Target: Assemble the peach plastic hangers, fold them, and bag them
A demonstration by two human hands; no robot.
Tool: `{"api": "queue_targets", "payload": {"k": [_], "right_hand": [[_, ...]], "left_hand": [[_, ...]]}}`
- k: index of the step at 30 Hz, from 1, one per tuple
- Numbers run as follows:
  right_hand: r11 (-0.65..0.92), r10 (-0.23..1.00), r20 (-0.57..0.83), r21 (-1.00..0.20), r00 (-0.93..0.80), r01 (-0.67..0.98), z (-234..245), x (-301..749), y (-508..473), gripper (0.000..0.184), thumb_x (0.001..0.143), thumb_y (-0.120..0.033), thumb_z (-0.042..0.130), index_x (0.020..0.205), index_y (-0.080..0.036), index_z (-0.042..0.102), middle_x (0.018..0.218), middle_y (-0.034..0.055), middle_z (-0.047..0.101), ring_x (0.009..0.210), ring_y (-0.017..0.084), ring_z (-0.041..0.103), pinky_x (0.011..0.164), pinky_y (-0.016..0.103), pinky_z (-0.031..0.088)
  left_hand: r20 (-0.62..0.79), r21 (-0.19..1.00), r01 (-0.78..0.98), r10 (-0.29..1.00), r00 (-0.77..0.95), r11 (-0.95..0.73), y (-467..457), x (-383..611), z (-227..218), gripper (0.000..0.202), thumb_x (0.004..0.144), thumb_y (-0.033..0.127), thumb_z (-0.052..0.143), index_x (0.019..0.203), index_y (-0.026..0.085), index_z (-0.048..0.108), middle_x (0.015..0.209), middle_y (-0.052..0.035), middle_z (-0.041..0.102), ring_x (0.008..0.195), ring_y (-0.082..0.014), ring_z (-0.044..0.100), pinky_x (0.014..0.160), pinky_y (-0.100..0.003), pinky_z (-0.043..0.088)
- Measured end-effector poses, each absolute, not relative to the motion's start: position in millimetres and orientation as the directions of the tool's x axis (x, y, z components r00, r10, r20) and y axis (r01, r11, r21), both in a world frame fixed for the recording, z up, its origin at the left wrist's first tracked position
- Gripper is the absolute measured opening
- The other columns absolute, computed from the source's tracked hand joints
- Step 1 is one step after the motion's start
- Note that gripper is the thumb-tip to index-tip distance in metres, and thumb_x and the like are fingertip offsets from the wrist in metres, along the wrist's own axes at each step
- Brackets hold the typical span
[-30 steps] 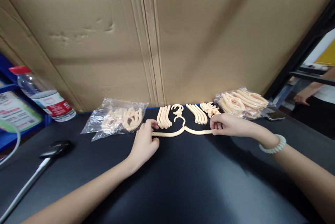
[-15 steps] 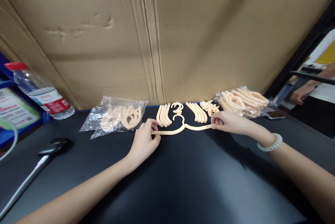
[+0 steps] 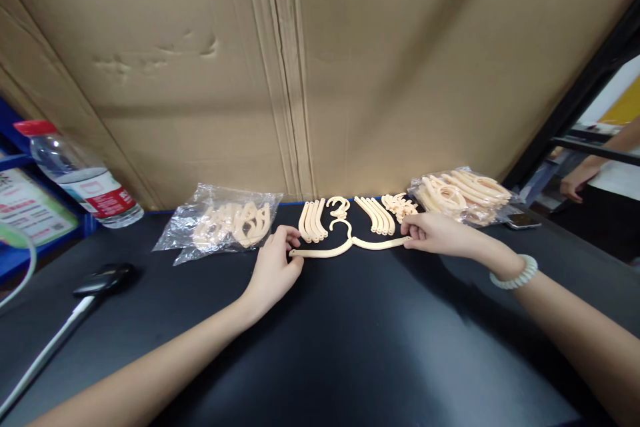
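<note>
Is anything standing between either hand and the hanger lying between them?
No, nothing visible: the left hand and right hand are at opposite ends of the hanger. The two rows of loose curved pieces, left and right, lie behind it, not in between.

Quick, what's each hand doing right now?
Left hand: around one end of the cream hanger; can't tell whether it grips.
Right hand: closed, holding the hanger's other end.
</note>
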State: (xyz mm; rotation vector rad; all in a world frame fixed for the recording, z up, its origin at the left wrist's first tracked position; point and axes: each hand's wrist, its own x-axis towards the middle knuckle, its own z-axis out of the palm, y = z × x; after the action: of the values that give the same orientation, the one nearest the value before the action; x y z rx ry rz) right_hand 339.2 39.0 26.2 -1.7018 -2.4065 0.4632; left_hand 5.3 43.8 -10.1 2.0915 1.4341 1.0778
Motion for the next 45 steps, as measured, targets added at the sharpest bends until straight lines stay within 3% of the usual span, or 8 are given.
{"api": "queue_targets", "payload": {"k": [8, 13, 23, 26, 29, 33, 37, 45], "right_hand": [[0.295, 0.947, -0.024, -0.339, -0.321, 0.893, 31.8, 341.1, 37.2, 0.011, 0.078, -0.028, 0.059, 0.080, -0.018, 0.057, 0.066, 0.0019, 0.063, 0.059, 0.016, 0.056, 0.054, 0.026, 0.040], [0.334, 0.941, 0.175, -0.332, -0.291, 0.882, 39.3, 336.3, 33.7, 0.021, 0.086, -0.036, 0.052, 0.075, -0.018, 0.057, 0.070, 0.0045, 0.064, 0.062, 0.016, 0.057, 0.057, 0.027, 0.040], [0.489, 0.857, 0.351, -0.326, -0.377, 0.809, 33.5, 312.9, 43.7, 0.010, 0.087, -0.023, 0.053, 0.087, -0.017, 0.061, 0.087, 0.0066, 0.067, 0.080, 0.019, 0.061, 0.072, 0.028, 0.044], [0.532, 0.835, 0.335, -0.292, -0.436, 0.795, 38.5, 297.7, 53.8, 0.009, 0.085, -0.019, 0.056, 0.090, -0.017, 0.063, 0.090, 0.0071, 0.068, 0.086, 0.020, 0.061, 0.077, 0.029, 0.043], [0.548, 0.831, 0.288, -0.271, -0.477, 0.791, 44.5, 283.6, 71.4, 0.014, 0.082, -0.017, 0.059, 0.095, -0.016, 0.065, 0.085, 0.0062, 0.068, 0.078, 0.019, 0.061, 0.071, 0.028, 0.043], [0.562, 0.825, 0.238, -0.253, -0.512, 0.788, 48.4, 267.6, 98.2, 0.021, 0.083, -0.018, 0.061, 0.103, -0.014, 0.066, 0.082, 0.0058, 0.069, 0.071, 0.017, 0.061, 0.065, 0.026, 0.042], [0.580, 0.814, 0.189, -0.242, -0.549, 0.778, 48.2, 254.1, 114.6, 0.028, 0.083, -0.022, 0.063, 0.110, -0.015, 0.067, 0.086, 0.0070, 0.071, 0.076, 0.019, 0.063, 0.066, 0.027, 0.042], [0.577, 0.814, 0.084, -0.238, -0.575, 0.781, 46.8, 239.3, 119.0, 0.028, 0.090, -0.032, 0.062, 0.112, -0.015, 0.063, 0.095, 0.0050, 0.069, 0.081, 0.016, 0.064, 0.075, 0.033, 0.051]], "left_hand": [[0.372, 0.773, 0.536, 0.927, 0.047, -0.338, 50.0, 1.0, -13.2, 0.032, 0.062, 0.008, 0.045, 0.091, 0.019, 0.053, 0.089, -0.0036, 0.061, 0.081, -0.0185, 0.058, 0.075, -0.034, 0.051], [0.343, 0.784, 0.543, 0.939, 0.025, -0.301, 57.9, -1.6, -10.3, 0.022, 0.068, 0.016, 0.048, 0.089, 0.019, 0.056, 0.092, -0.0038, 0.065, 0.078, -0.0180, 0.061, 0.074, -0.035, 0.052], [0.243, 0.620, 0.721, 0.950, 0.196, -0.308, 60.6, -3.4, 16.6, 0.023, 0.070, 0.019, 0.052, 0.092, 0.018, 0.062, 0.097, -0.0062, 0.070, 0.071, -0.0190, 0.066, 0.070, -0.033, 0.053], [0.222, 0.531, 0.784, 0.946, 0.237, -0.321, 65.6, -0.1, 21.6, 0.022, 0.074, 0.016, 0.053, 0.094, 0.018, 0.062, 0.095, -0.0059, 0.070, 0.071, -0.0189, 0.066, 0.069, -0.032, 0.052], [0.196, 0.448, 0.844, 0.954, 0.228, -0.294, 78.5, 4.6, 26.0, 0.023, 0.080, 0.015, 0.057, 0.103, 0.017, 0.060, 0.099, -0.0080, 0.067, 0.087, -0.0213, 0.065, 0.078, -0.034, 0.051], [0.068, 0.384, 0.900, 0.979, 0.194, -0.205, 100.5, 12.5, 32.5, 0.026, 0.092, 0.031, 0.058, 0.113, 0.015, 0.059, 0.109, -0.0075, 0.063, 0.092, -0.0200, 0.064, 0.080, -0.039, 0.054], [-0.039, 0.328, 0.931, 0.983, 0.181, -0.158, 114.0, 20.8, 36.3, 0.030, 0.092, 0.031, 0.058, 0.118, 0.016, 0.057, 0.116, -0.0086, 0.061, 0.097, -0.0214, 0.063, 0.081, -0.040, 0.055], [0.000, 0.221, 0.959, 0.983, 0.184, -0.179, 110.4, 26.5, 35.2, 0.031, 0.092, 0.031, 0.058, 0.120, 0.017, 0.057, 0.120, -0.0090, 0.060, 0.102, -0.0226, 0.062, 0.084, -0.042, 0.053]]}}
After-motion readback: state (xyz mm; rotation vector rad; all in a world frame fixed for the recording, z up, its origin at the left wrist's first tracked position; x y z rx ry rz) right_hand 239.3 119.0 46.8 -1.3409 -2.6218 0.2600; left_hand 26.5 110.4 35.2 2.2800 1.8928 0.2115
